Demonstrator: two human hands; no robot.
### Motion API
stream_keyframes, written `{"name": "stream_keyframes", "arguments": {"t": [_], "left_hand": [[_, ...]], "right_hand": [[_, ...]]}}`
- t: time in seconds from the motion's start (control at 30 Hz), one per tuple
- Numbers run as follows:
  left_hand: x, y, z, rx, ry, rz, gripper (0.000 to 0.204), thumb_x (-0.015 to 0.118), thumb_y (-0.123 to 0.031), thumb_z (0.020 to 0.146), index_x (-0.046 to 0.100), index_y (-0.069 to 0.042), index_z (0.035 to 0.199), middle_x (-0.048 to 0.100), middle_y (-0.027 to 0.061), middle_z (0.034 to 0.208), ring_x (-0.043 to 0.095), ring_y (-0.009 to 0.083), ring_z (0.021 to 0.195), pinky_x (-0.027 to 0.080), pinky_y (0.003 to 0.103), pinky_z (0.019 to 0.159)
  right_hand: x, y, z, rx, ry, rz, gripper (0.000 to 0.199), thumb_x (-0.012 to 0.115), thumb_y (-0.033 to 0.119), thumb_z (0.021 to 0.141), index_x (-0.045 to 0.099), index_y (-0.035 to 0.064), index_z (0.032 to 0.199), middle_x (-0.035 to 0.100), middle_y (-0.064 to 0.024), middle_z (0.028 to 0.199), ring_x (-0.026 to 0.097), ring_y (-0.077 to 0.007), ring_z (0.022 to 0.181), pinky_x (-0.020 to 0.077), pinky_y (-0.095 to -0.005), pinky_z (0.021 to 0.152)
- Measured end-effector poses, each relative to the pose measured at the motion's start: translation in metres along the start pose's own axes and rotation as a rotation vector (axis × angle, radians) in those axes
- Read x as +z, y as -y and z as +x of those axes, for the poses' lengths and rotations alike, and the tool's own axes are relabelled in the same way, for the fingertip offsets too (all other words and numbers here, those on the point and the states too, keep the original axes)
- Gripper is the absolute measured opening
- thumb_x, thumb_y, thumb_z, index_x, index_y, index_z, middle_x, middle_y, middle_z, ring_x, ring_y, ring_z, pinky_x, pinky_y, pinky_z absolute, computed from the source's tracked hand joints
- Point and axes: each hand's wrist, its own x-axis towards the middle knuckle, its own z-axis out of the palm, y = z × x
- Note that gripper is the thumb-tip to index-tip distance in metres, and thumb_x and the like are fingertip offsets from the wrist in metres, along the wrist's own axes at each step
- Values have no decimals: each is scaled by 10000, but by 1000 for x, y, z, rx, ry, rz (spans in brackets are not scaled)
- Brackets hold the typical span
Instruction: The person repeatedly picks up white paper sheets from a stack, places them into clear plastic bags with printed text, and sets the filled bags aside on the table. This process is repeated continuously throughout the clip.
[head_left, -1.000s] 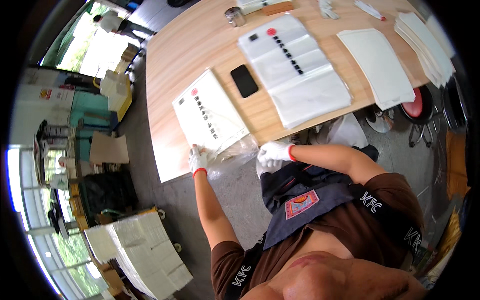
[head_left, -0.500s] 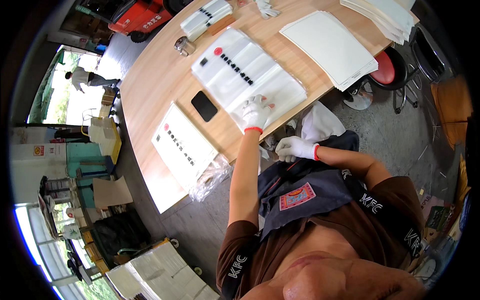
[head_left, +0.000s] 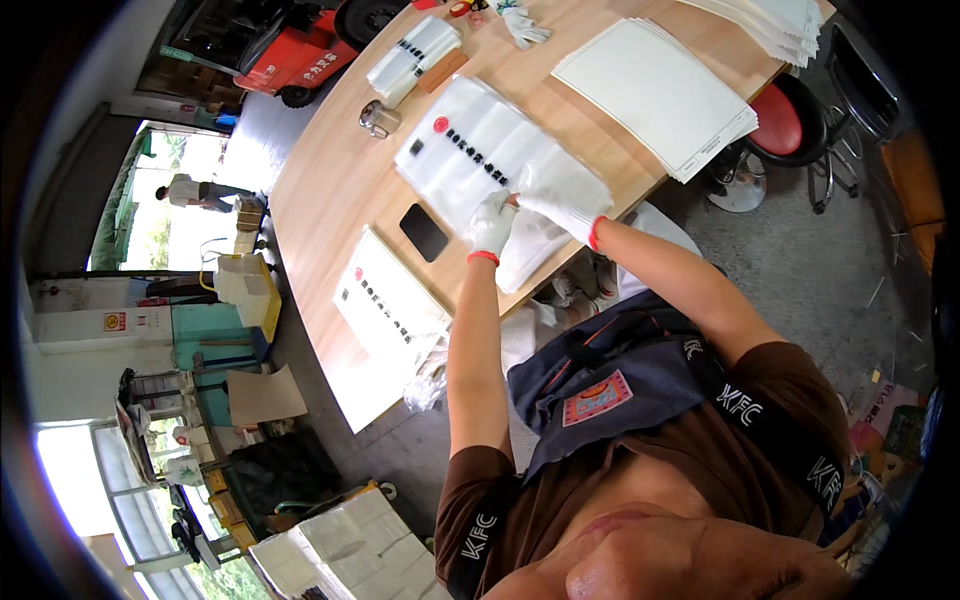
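A stack of clear plastic bags (head_left: 470, 120) with black print and a red round mark lies on the table in front of me. Both my hands wear white knitted gloves with red cuffs. At the bags' near edge, my left hand (head_left: 490, 224) has its fingers closed on the top plastic bag. From the right, my right hand (head_left: 562, 212) meets it, fingers pinched together on the same bag. Their fingertips nearly touch, and the bag looks rumpled below them. Left of my left hand are a black phone (head_left: 423, 232) and a printed white stack (head_left: 385, 300) with crumpled plastic at its near end.
On the wooden table (head_left: 320, 190) stand a metal cup (head_left: 379, 119), a smaller bag bundle (head_left: 412, 55), spare gloves (head_left: 522, 24) and a pile of white sheets (head_left: 655, 95). A red-seated stool (head_left: 778, 125) is at the right. A forklift (head_left: 295, 60) and a distant person (head_left: 200, 192) are beyond.
My right hand has come up from beside my lap to the bags, next to my left. The left fingers, spread before, are now closed. The whole view has shifted slightly.
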Motion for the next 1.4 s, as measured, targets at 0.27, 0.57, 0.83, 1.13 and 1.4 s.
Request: {"name": "stream_keyframes", "arguments": {"t": [0.27,0.57,0.83,1.13,1.4], "left_hand": [[-64,-8,23,91,-147,-1385,303,478,-56,926,418,-55,1223,648,86,903,562,141,690,497,280,740],[-33,-88,-2,80,-88,-487,195,539,-42,899,576,-45,1090,665,50,880,492,70,628,407,214,541],[6,-198,-107,497,78,-98,190,602,-36,848,660,-90,1021,670,96,767,646,223,665,488,302,593],[48,-120,-69,319,12,-46,179,595,-84,880,630,-77,1055,670,154,977,658,288,867,506,348,742],[68,-96,-31,197,52,-268,169,568,-112,910,626,-50,1056,683,130,959,668,217,858,502,313,726]], "right_hand": [[-59,-34,13,-308,-166,-1007,554,432,532,917,646,36,793,636,-164,712,601,-257,593,482,-372,623],[-20,58,-26,-304,-96,-442,454,445,421,933,665,23,928,631,-43,821,603,-160,809,470,-351,729],[-36,1,-47,-417,34,-874,307,474,296,891,659,58,942,631,-62,855,613,-192,831,480,-353,755],[-85,-3,-74,-389,133,-910,185,511,165,837,652,101,937,642,-106,904,636,-239,856,495,-369,781],[-246,-13,-92,-742,-471,-1497,247,575,201,797,602,132,1033,622,-28,995,593,-238,957,479,-361,823]]}}
